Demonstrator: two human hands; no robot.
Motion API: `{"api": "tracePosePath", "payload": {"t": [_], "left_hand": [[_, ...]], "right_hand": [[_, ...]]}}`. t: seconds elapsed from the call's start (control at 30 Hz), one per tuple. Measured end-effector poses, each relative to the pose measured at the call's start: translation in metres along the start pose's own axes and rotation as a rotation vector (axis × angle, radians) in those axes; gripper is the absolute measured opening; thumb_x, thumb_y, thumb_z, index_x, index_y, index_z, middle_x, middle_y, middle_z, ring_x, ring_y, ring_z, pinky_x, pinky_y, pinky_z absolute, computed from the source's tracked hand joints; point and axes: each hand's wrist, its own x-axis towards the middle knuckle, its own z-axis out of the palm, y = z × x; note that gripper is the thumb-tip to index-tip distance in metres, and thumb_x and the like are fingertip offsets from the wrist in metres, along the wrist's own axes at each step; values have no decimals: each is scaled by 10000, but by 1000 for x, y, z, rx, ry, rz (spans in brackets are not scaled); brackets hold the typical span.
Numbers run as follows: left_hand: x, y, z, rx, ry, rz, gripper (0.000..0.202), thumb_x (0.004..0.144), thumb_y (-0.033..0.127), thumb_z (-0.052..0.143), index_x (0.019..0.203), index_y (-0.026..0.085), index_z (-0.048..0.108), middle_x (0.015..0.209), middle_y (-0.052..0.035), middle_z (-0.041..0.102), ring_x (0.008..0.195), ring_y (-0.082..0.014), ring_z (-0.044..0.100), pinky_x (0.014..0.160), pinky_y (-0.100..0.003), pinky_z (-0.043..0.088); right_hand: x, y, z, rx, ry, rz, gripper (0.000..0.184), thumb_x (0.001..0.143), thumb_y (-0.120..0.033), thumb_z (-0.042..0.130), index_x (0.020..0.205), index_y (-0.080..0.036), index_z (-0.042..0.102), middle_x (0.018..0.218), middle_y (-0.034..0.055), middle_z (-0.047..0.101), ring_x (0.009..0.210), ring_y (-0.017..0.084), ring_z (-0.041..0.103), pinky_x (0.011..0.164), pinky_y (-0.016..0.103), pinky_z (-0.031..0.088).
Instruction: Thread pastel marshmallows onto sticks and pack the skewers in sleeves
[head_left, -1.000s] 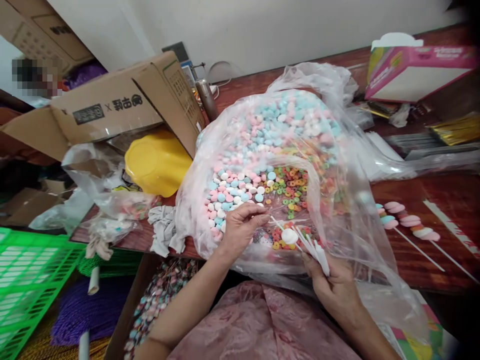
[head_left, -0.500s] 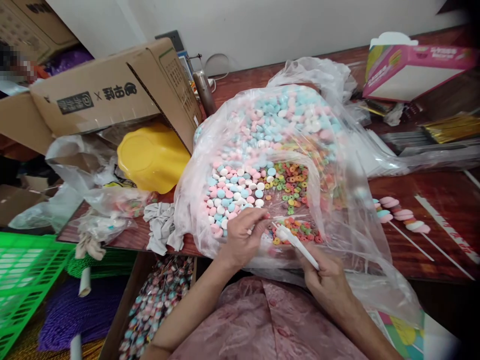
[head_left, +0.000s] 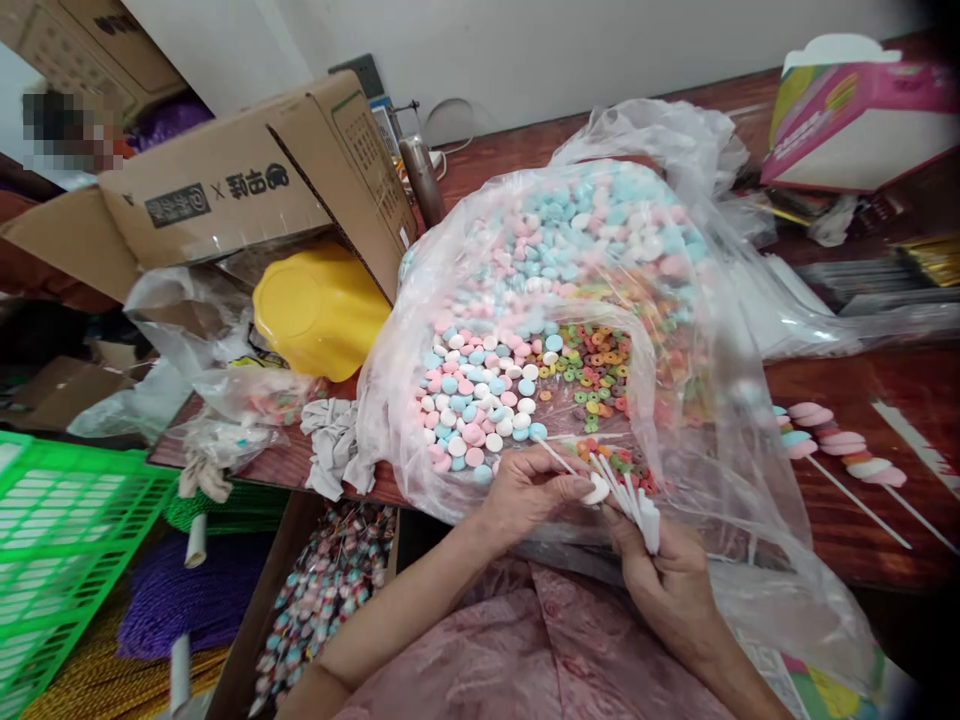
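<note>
My right hand (head_left: 667, 570) is closed round a bundle of thin white sticks (head_left: 643, 518), whose ends fan out toward the bag. Close beside it, my left hand (head_left: 536, 490) pinches a white round candy (head_left: 597, 488) at the stick ends. One single stick (head_left: 556, 456) slants away up to the left past my left fingers; which hand holds it I cannot tell. Beyond both hands lies a large clear plastic bag (head_left: 390, 430), opened at the front. Inside are pink, blue and white round candies (head_left: 472, 400) and small coloured rings (head_left: 600, 360).
Skewers of candies and rings (head_left: 847, 435) lie at the right. Left stand a cardboard box (head_left: 225, 200), a yellow scalloped container (head_left: 319, 310) and a crumpled grey cloth (head_left: 334, 450). A carton of finished candy sticks (head_left: 330, 590) and a green basket (head_left: 67, 560) sit below. A pink box (head_left: 855, 125) stands behind.
My left hand has moved right and down, against the stick bundle, and a white candy now shows in its fingers. The sticks in my right hand have turned more upright and fanned out.
</note>
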Motion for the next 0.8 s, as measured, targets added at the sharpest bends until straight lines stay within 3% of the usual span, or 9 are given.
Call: {"api": "tracePosePath", "payload": {"t": [0.1,0.17,0.3,0.37,0.43,0.5,0.6,0.7,0.8], "left_hand": [[8,13,-8,157,-115,3,350,795,520,746,882,186,802,883,-70,753,802,-189,693,767,-309,573],[20,26,-21,359,-97,100,314,864,481,682,937,196,793,861,-56,744,767,-171,678,730,-285,553],[60,51,-45,1088,18,301,207,893,339,654,868,168,768,779,-70,679,776,-201,642,764,-331,520],[80,58,-51,1469,-80,224,154,880,228,632,820,150,749,824,-102,665,876,-247,640,806,-363,512],[97,61,-51,1684,-200,114,148,838,108,597,825,146,739,904,-123,664,961,-270,631,824,-364,509],[109,61,-49,1746,-269,56,184,786,47,590,838,148,735,956,-125,664,980,-264,629,817,-343,507],[120,61,-50,1743,-298,40,118,804,117,617,806,151,730,969,-121,673,964,-255,628,798,-324,496],[128,63,-53,1732,-311,38,176,864,226,598,755,152,715,899,-113,680,911,-245,626,755,-314,477],[134,65,-56,1700,-356,52,195,868,233,582,743,162,715,809,-84,673,823,-219,613,691,-290,455]], "right_hand": [[6,3,-5,-8,40,2,192,943,-230,549,968,-191,735,641,-12,609,528,126,534,520,223,457],[9,11,-12,-17,114,20,182,932,-246,577,992,-188,739,723,8,673,609,145,609,585,229,503],[8,33,-25,-14,229,120,185,915,-285,623,1016,-186,743,792,25,729,684,172,675,631,238,538],[5,38,-26,-4,240,133,190,913,-280,628,1031,-186,744,824,32,746,686,175,686,631,242,543],[3,39,-25,-15,214,97,196,913,-262,626,1048,-189,747,866,41,755,694,179,691,633,247,545],[1,36,-23,-39,169,43,209,917,-237,612,1070,-196,749,864,39,754,679,174,687,607,240,536],[2,32,-22,-47,149,-13,218,921,-199,595,1081,-199,743,822,26,747,641,158,679,559,218,513],[3,32,-24,-44,162,-32,212,923,-184,594,1081,-191,734,835,22,746,648,146,681,589,212,522],[3,35,-25,-37,136,-57,213,922,-166,578,1077,-184,722,772,0,720,591,124,647,576,203,509]]}}
